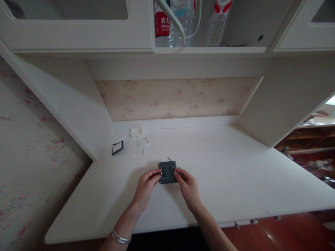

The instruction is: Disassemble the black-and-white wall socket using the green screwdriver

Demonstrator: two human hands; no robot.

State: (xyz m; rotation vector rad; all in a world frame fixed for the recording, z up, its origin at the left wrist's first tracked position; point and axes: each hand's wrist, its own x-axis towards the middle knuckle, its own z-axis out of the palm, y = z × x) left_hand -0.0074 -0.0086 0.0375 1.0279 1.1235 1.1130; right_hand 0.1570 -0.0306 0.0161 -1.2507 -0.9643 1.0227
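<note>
Between my two hands is a dark grey square wall switch plate (168, 178), its face with two black oval mechanisms turned up toward me. My left hand (147, 186) pinches its left edge between thumb and fingers. At the right edge, my right hand (188, 188) is closed on the same plate with thumb and fingertips. A thin metal rod (169, 159) shows just beyond the plate's far edge; I cannot tell whether it is held or lies on the white desk (225, 181).
Toward the back left lie a dark square frame (117, 147), a white square frame (143, 142), a small white box-like part (136, 132) and thin clear pieces. Plastic bottles (162, 26) and a white cable (175, 19) are in the shelf overhead. Side panels bound the desk.
</note>
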